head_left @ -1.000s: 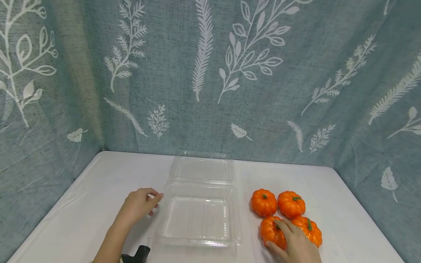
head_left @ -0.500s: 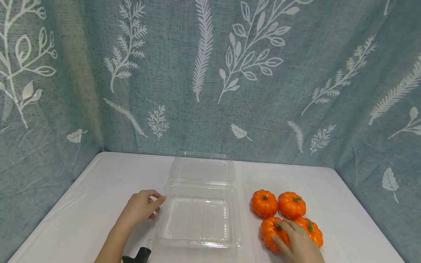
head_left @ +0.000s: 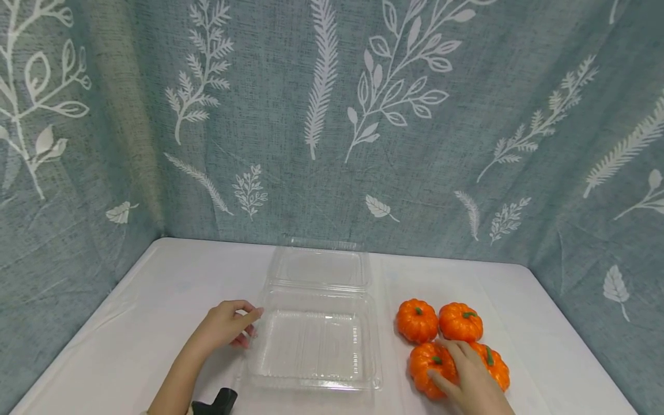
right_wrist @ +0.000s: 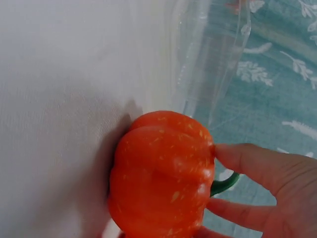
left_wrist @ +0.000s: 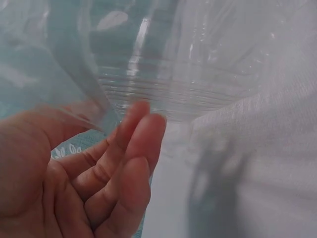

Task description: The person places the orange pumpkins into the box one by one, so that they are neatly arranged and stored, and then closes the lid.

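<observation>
A clear plastic clamshell container (head_left: 311,383) lies with its lid (head_left: 319,268) folded back in the middle of the head view. My left hand (head_left: 223,325) pinches its left rim; in the left wrist view the thumb lies behind the clear wall and the fingers (left_wrist: 143,136) curl below it. To the right, my right hand (head_left: 469,374) grips the near-left orange pumpkin (head_left: 422,374) from above, thumb on one side and fingers on the other. The right wrist view shows that pumpkin (right_wrist: 158,173) on the white cloth, its green stem (right_wrist: 225,184) between thumb and fingers.
Behind the gripped pumpkin stand two more pumpkins, one at back left (head_left: 417,323) and one at back right (head_left: 460,324). Another pumpkin (head_left: 495,369) is partly hidden by my right hand. A blue-green leaf-patterned curtain (head_left: 290,173) hangs behind the white-covered table (head_left: 197,265).
My left hand has shifted slightly right onto the container's rim. The right hand's fingers and thumb have shifted on the near-left pumpkin, which has tilted slightly.
</observation>
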Demonstrator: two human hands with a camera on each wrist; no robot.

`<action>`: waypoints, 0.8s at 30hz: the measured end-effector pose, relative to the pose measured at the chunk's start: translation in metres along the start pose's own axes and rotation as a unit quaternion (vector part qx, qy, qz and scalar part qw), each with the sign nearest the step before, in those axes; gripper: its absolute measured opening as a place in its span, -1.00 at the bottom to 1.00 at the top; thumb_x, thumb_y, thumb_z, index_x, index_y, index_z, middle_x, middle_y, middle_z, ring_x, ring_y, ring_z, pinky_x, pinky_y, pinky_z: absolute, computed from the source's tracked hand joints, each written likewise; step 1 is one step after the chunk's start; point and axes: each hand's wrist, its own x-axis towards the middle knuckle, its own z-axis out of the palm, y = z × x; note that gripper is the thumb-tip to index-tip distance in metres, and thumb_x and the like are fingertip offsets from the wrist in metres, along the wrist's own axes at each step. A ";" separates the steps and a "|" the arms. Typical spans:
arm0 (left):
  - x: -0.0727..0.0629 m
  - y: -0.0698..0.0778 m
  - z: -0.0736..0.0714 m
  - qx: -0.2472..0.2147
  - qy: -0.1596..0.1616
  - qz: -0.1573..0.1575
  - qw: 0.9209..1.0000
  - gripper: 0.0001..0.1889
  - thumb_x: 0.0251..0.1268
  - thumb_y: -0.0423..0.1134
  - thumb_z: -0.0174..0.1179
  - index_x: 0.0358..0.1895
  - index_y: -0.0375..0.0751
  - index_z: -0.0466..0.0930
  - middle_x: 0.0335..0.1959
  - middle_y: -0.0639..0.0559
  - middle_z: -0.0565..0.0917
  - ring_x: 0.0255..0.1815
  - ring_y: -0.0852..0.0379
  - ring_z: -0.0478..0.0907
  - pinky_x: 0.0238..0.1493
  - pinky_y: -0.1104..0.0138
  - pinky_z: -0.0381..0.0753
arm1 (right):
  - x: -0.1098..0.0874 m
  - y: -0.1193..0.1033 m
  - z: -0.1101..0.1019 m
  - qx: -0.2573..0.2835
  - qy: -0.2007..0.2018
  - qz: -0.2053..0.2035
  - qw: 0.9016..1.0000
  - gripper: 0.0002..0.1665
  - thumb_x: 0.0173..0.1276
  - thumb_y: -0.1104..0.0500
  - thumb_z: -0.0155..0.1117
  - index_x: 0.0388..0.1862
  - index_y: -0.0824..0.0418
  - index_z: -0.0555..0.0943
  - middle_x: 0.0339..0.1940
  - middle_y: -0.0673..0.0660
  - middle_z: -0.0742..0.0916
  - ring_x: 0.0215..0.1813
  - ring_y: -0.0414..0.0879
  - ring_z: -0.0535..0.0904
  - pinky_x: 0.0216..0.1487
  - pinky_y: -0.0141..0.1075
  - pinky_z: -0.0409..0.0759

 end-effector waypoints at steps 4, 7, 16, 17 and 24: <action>0.000 -0.002 -0.001 -0.018 -0.020 0.000 1.000 -0.67 0.32 -0.10 0.07 -0.18 -0.38 0.51 -0.62 0.02 0.61 -0.69 0.13 0.55 -0.59 0.32 0.57 | 0.001 0.001 0.000 0.008 -0.010 0.000 1.000 -0.16 0.07 -0.24 0.32 0.24 0.17 0.39 0.19 0.20 0.48 0.16 0.17 0.38 0.01 0.15 0.46; -0.001 -0.001 -0.002 -0.033 -0.035 0.001 0.999 -0.65 0.33 -0.10 0.06 -0.16 -0.42 0.50 -0.60 0.01 0.60 -0.69 0.13 0.55 -0.59 0.32 0.57 | 0.002 0.001 0.000 0.015 -0.019 0.005 1.000 -0.14 0.06 -0.27 0.30 0.25 0.18 0.38 0.20 0.20 0.48 0.19 0.18 0.36 0.03 0.18 0.42; 0.000 -0.002 -0.004 -0.053 -0.059 0.021 0.997 -0.65 0.36 -0.14 0.02 -0.14 -0.47 0.47 -0.60 0.03 0.57 -0.69 0.17 0.53 -0.61 0.36 0.54 | 0.005 0.001 0.004 0.059 -0.046 0.030 0.997 -0.09 0.05 -0.27 0.32 0.26 0.19 0.31 0.20 0.21 0.48 0.10 0.12 0.44 0.05 0.18 0.40; 0.000 -0.002 -0.005 -0.054 -0.061 0.023 0.996 -0.64 0.36 -0.14 0.02 -0.14 -0.47 0.47 -0.60 0.03 0.57 -0.69 0.17 0.53 -0.61 0.37 0.54 | 0.005 0.001 0.004 0.064 -0.050 0.034 0.996 -0.09 0.05 -0.26 0.32 0.27 0.19 0.30 0.18 0.21 0.49 0.07 0.11 0.46 0.04 0.17 0.41; 0.002 -0.003 -0.004 -0.058 -0.065 0.022 0.996 -0.64 0.36 -0.14 0.02 -0.14 -0.48 0.47 -0.61 0.02 0.57 -0.70 0.17 0.53 -0.62 0.36 0.53 | 0.007 0.001 0.005 0.075 -0.055 0.028 0.995 -0.01 -0.01 -0.24 0.39 0.29 0.24 0.28 0.20 0.28 0.47 0.07 0.15 0.45 0.01 0.15 0.44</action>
